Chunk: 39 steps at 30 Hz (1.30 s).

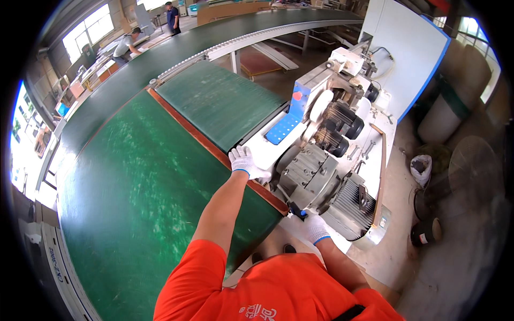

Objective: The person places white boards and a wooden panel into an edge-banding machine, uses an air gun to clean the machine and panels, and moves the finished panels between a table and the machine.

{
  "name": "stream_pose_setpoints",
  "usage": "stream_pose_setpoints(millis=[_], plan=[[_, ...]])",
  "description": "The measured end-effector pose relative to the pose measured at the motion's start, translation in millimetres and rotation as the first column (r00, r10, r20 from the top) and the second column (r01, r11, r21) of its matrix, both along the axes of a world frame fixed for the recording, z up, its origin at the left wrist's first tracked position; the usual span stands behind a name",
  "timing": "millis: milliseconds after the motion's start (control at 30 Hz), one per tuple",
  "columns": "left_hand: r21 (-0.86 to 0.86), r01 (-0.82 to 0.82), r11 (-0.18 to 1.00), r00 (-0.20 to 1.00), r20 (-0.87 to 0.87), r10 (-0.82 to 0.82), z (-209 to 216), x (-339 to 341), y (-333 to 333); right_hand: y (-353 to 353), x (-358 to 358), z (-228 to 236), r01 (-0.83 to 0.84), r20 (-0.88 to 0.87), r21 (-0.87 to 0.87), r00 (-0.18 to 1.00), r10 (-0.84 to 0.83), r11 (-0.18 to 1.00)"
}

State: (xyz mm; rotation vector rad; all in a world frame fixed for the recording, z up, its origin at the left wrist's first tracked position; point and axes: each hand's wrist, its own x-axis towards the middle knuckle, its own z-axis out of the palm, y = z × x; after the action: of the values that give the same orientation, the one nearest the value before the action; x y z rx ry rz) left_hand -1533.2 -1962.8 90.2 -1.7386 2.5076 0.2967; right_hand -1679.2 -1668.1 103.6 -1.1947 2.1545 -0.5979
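Observation:
My left hand (246, 162), in a white knitted glove, lies with its fingers spread at the edge of a white machine plate (267, 152), beside a long reddish-brown strip (209, 140). The strip runs between two green conveyor belts and ends close to my right hand (316, 227), also gloved in white. That hand is closed round a black-and-blue hand tool (299, 212), mostly hidden by the fingers. The tool is at the strip's near end, by a grey gearbox (309, 174); whether it touches either cannot be made out.
The broad green belt (144, 187) fills the left, and a smaller green belt (219, 101) lies beyond the strip. Motors (342, 117), a blue perforated plate (284, 130) and loose wrenches (368, 150) are on the machine at right. Two people (126, 47) are far back. A black bucket (426, 231) stands right.

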Motion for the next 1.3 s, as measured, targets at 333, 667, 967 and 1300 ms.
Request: stream_pose_setpoints(millis=[333,667,967,1300], plan=[[-0.048,-0.056,0.997,0.998,-0.045,0.054,-7,53,36,-27,-25,-9,0.012,-0.4,0.022,0.916,-0.002,1.0],[-0.015,-0.44,0.898,0.896,-0.075,0.438,0,142,231,-19,25,-23,-0.551,0.383,0.014,0.774,0.504,0.835],[0.109,-0.77,0.629,0.607,-0.177,0.774,-2,66,412,-10,32,-60,-0.739,0.903,0.237,0.407,0.137,0.631],[0.729,-0.684,-0.014,-0.497,-0.452,0.741,-73,65,562,68,41,-44,-0.951,0.875,0.217,0.29,0.389,0.219]])
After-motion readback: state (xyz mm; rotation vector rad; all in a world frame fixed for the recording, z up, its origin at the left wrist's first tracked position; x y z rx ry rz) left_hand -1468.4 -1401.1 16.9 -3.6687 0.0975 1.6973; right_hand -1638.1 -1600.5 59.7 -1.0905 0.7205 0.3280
